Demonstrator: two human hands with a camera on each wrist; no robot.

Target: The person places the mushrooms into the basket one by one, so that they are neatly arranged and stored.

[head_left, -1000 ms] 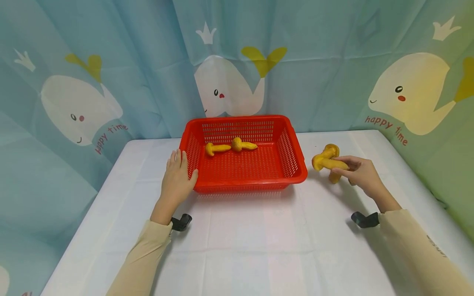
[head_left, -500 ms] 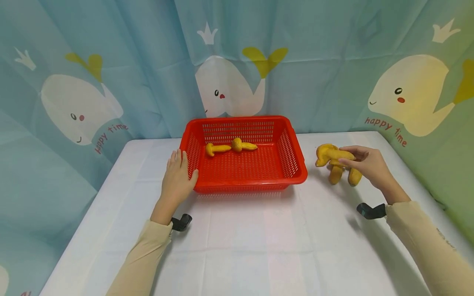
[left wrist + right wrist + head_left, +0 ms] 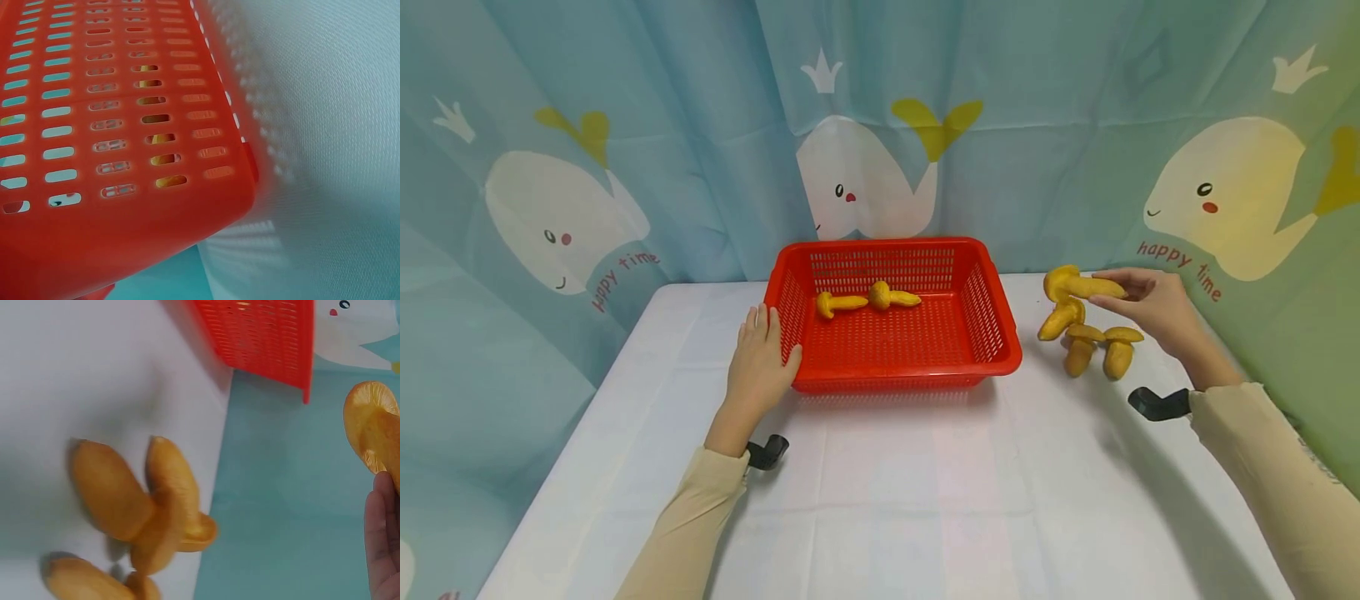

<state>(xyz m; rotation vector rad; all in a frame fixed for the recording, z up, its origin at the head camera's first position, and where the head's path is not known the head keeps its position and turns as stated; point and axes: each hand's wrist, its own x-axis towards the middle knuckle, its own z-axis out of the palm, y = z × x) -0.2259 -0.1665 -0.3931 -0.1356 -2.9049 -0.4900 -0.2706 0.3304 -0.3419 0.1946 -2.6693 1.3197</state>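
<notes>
My right hand (image 3: 1153, 307) pinches a yellow mushroom (image 3: 1086, 286) by its stem between thumb and fingers, its cap pointing left. Just below it on the white table lie three more yellow mushrooms: one tilted mushroom (image 3: 1060, 320) at the left, a middle mushroom (image 3: 1080, 350) and a right mushroom (image 3: 1120, 352). My left hand (image 3: 758, 360) rests with straight fingers on the left rim of a red plastic basket (image 3: 906, 373). Inside the basket, toward the back, are two mushrooms, a left one (image 3: 841, 304) and a right one (image 3: 892, 295). The left wrist view shows the basket's slotted wall (image 3: 131, 212).
A white cloth covers the table (image 3: 917, 492). Behind and beside it hangs a blue-green curtain (image 3: 1045, 183) printed with whales, close past the table's back edge. The basket stands near that back edge, left of the loose mushrooms.
My right hand has moved back and to the right with the held mushroom, away from the loose ones, which now show more fully. My left hand and the basket stay put.
</notes>
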